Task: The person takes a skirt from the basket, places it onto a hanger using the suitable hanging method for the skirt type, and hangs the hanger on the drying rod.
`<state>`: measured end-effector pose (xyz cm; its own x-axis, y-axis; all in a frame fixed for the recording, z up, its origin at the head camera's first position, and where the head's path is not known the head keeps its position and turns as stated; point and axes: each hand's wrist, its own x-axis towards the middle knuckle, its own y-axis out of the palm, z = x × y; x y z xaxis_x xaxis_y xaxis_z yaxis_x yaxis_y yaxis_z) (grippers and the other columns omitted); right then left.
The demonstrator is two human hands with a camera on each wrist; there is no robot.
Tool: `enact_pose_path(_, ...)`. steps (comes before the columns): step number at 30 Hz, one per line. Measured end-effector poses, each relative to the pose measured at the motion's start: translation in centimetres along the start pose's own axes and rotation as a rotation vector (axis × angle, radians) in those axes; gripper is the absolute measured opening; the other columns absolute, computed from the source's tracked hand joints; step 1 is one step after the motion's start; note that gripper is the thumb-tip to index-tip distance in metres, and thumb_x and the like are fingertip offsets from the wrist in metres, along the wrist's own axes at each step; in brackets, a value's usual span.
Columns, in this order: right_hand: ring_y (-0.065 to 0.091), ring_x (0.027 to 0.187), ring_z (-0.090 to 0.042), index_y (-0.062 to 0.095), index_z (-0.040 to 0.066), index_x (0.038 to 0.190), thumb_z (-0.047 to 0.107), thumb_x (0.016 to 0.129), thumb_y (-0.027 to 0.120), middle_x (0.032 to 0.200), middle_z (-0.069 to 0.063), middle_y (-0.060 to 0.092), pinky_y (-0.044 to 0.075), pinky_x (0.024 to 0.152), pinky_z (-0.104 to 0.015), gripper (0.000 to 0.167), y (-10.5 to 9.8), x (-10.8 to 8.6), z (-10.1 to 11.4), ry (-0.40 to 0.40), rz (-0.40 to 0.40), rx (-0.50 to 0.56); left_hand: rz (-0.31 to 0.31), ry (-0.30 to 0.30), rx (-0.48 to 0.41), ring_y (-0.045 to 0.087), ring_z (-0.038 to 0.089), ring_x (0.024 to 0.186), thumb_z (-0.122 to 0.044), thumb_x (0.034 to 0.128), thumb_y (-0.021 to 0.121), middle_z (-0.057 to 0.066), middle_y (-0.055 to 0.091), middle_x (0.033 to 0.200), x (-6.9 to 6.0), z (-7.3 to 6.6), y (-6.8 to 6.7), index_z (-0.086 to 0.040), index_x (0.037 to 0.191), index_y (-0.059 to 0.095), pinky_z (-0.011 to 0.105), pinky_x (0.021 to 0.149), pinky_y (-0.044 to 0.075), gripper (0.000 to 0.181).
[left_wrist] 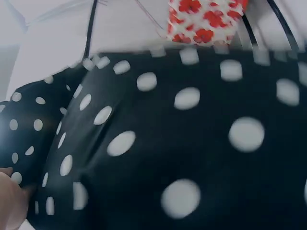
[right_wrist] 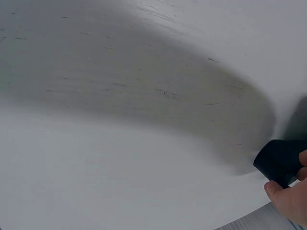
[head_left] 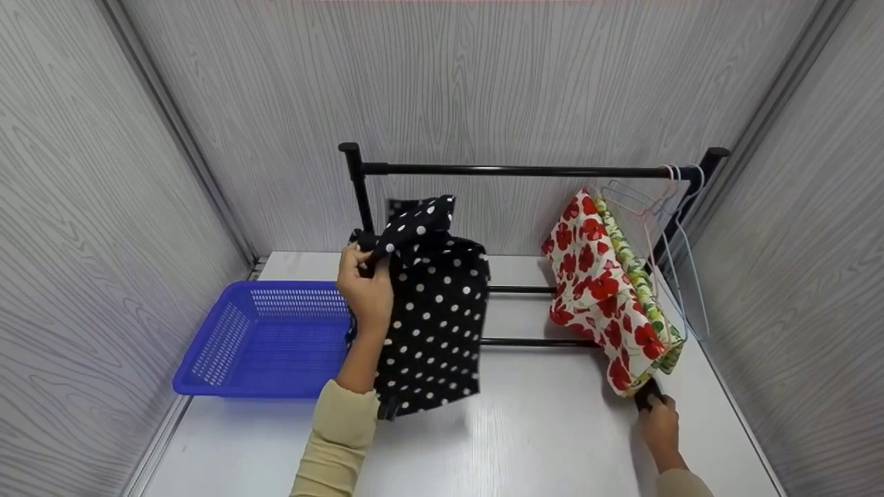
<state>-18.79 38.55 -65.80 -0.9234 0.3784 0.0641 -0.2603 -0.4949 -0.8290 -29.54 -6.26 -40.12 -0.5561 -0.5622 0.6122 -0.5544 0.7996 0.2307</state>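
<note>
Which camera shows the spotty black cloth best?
The head view: it shows the cloth from top to bottom, partly behind the left hand. The left wrist view shows it close up but cut off. The right wrist view doesn't show it.

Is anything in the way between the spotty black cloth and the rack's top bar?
Nothing that I can see: just a gap shows between the spotty black cloth and the top bar. The hangers and red-flowered cloth are at the right end.

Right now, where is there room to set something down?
The table is bare in front of the blue basket and in front of the rack, right of the dotted cloth. The rack's right end is crowded: red-flowered cloth, hangers.
</note>
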Motion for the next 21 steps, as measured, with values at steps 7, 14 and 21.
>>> enact_pose_path(7, 0.046, 0.102, -0.061, 0.051, -0.021, 0.114, -0.007, 0.082, 0.041, 0.115, -0.044, 0.042, 0.04, 0.084, -0.062, 0.037, -0.1, -0.3, 0.2, -0.022, -0.073, 0.018, 0.077, -0.261, -0.139, 0.047, 0.003, 0.062, 0.009, 0.0728, 0.067, -0.003, 0.052, 0.071, -1.2, -0.9, 2.8, -0.001, 0.067, 0.047, 0.017, 0.056, 0.04, 0.023)
enact_pose_path(14, 0.047, 0.106, -0.057, 0.052, -0.017, 0.117, -0.003, 0.086, 0.038, 0.122, -0.039, 0.042, 0.041, 0.083, -0.06, 0.037, 0.0, -0.3, 0.4, 0.042, -0.038, -0.002, 0.108, -0.427, -0.18, 0.046, 0.004, 0.064, 0.009, 0.0717, 0.069, -0.008, 0.048, 0.066, -3.6, 1.5, 4.2, -0.005, 0.065, 0.046, 0.016, 0.058, 0.04, 0.028)
enact_pose_path(21, 0.048, 0.104, -0.057, 0.051, -0.016, 0.118, -0.001, 0.086, 0.037, 0.122, -0.036, 0.042, 0.042, 0.081, -0.061, 0.038, 0.1, -0.5, 0.4, 0.062, -0.069, 0.006, 0.127, -0.548, -0.212, 0.045, 0.005, 0.06, 0.008, 0.0741, 0.068, -0.006, 0.047, 0.065, -5.3, 3.7, 4.9, -0.001, 0.066, 0.046, 0.016, 0.055, 0.04, 0.025)
